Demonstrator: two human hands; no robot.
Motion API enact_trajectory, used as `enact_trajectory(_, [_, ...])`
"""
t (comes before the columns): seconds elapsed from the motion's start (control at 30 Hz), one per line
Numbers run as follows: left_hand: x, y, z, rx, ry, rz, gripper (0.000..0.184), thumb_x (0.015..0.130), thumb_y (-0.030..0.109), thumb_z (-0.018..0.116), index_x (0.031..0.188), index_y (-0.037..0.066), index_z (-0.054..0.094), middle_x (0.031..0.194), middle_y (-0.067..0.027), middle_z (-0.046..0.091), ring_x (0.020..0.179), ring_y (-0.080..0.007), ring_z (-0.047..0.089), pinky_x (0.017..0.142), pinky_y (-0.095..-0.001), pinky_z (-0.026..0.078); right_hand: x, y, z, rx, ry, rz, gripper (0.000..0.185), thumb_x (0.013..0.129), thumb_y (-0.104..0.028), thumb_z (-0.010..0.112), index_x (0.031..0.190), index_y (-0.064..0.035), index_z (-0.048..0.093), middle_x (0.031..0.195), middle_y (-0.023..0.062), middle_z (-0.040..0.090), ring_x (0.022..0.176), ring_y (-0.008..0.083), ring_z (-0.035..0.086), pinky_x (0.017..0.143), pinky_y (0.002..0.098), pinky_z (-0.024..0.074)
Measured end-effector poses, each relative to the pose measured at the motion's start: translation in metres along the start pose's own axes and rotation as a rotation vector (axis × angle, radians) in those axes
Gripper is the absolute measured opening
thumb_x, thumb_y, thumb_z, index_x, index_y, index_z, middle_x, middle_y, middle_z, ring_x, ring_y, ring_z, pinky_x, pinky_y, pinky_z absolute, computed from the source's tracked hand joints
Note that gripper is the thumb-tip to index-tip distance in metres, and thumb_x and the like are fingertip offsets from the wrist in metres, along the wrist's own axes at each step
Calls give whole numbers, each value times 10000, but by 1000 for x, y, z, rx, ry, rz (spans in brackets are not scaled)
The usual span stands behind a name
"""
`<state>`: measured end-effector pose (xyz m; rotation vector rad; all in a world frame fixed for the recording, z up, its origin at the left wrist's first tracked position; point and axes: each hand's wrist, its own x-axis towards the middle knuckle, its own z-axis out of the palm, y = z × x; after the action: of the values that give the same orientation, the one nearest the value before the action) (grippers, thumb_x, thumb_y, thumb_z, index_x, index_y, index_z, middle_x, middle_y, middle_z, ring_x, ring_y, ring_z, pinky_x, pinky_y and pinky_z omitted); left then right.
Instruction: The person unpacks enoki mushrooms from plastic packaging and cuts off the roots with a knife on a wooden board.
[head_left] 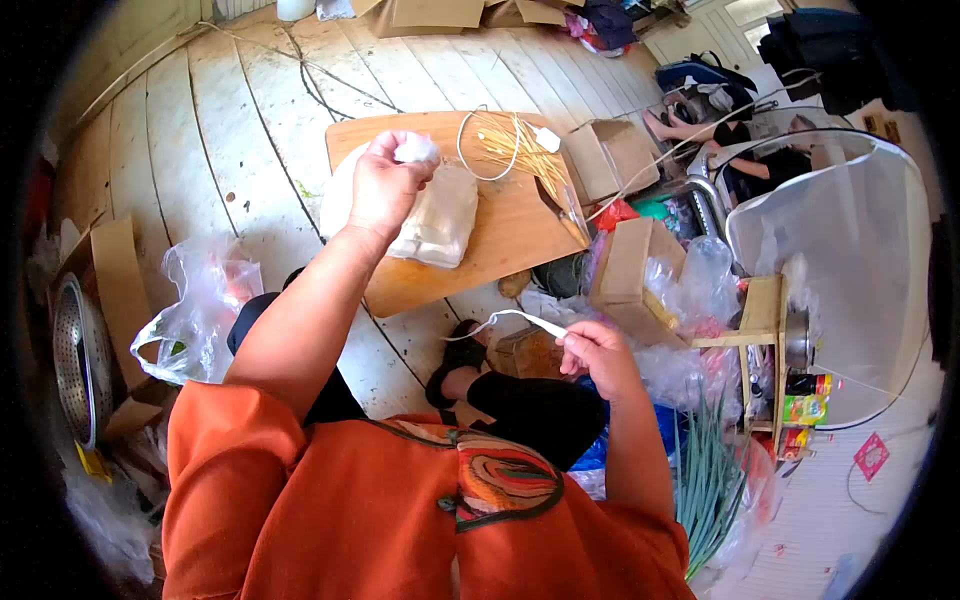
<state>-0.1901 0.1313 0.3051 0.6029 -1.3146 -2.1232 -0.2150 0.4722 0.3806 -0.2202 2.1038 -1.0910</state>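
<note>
Pinching white strip (538, 322), right hand (600, 357), package labels (805, 410) illegible

Your board (510, 245): wood, smooth, faint sheen.
Sticks (503, 140) on the board: bare wood, matt.
Strip (536, 320), your side of the board: smooth; material unclear.
Bag (205, 315), left of the board: clear plastic, glossy, crinkled.
Colander (80, 360), far left of it: perforated metal, shiny.
Box (612, 160), just right of it: matt cardboard.
Floor (215, 130), beneath it: worn wood.
Your top (350, 510), nearest you: matt cloth.
</note>
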Motion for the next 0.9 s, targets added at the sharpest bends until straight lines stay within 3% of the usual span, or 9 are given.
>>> enact_trajectory(0.13, [5, 8, -7, -38, -228, -65, 228, 787, -8, 532, 962, 43, 668, 931, -70, 683, 622, -113, 551, 552, -237, 446, 6, 11, -21, 87, 135, -55, 169, 916, -159, 563, 926, -12, 647, 655, 36, 614, 547, 85, 566, 515, 206, 448])
enact_trajectory(0.3, [-2, 28, -9, 249, -593, -225, 258, 868, 251, 465, 855, 48, 624, 738, -42, 592, 529, -103, 487, 477, -238, 401, 9, 20, -51, 394, 390, -153, 174, 924, -162, 563, 971, -4, 621, 695, 28, 593, 549, 112, 568, 502, 226, 454])
enact_trajectory(0.43, [-9, 28, -1, 753, -531, -150, 167, 888, 202, 527, 930, 61, 606, 743, -29, 580, 614, -129, 526, 526, -276, 439, 4, 39, -63, 469, 408, -109, 171, 927, -166, 571, 976, -9, 619, 693, 19, 582, 559, 117, 576, 502, 228, 456])
enact_trajectory(0.57, [-11, 2, -8, 1034, -533, 171, 242, 817, 87, 617, 1059, 84, 617, 834, -57, 653, 767, -218, 621, 715, -319, 496, 1, 52, -50, 357, 398, -1, 187, 904, -173, 603, 992, -10, 628, 694, 18, 581, 568, 127, 585, 514, 235, 459])
enact_trajectory(0.63, [-14, -22, -9, 1459, -430, 411, 431, 739, 91, 622, 1159, 187, 604, 1019, -34, 669, 976, -268, 614, 794, -435, 498, 0, 44, -44, 385, 502, -47, 213, 883, -171, 633, 1019, -7, 628, 741, 30, 601, 601, 126, 597, 542, 234, 477])
enact_trajectory(0.7, [-33, -20, 2, 1605, -412, 626, 438, 696, 89, 624, 1133, 92, 604, 1010, -99, 637, 946, -350, 577, 756, -496, 472, 9, 30, -30, 374, 697, -75, 213, 885, -169, 633, 1022, -6, 628, 775, 21, 597, 612, 110, 572, 568, 233, 489])
enact_trajectory(0.77, [-51, -47, 9, 1796, -148, 1169, 338, 696, 125, 634, 1009, 20, 560, 921, -120, 592, 875, -338, 560, 749, -469, 472, 9, 26, -21, 219, 615, -216, 194, 890, -167, 617, 1006, -12, 629, 770, 17, 591, 636, 93, 552, 578, 230, 486])
enact_trajectory(0.8, [-53, -30, 9, 951, -544, 1039, 375, 668, 143, 653, 1008, 15, 560, 936, -135, 582, 857, -310, 551, 747, -436, 474, 6, 16, -9, 58, 532, -242, 142, 884, -131, 592, 950, -10, 625, 748, 27, 604, 630, 96, 551, 576, 242, 480])
enact_trajectory(0.9, [-107, -1, 7, 810, -552, 1067, 496, 666, 195, 692, 1145, 112, 593, 784, -79, 589, 764, -280, 572, 755, -424, 439, -5, 5, 26, -300, 109, -438, 149, 870, -106, 570, 968, -4, 618, 780, 81, 658, 681, 125, 616, 599, 270, 494])
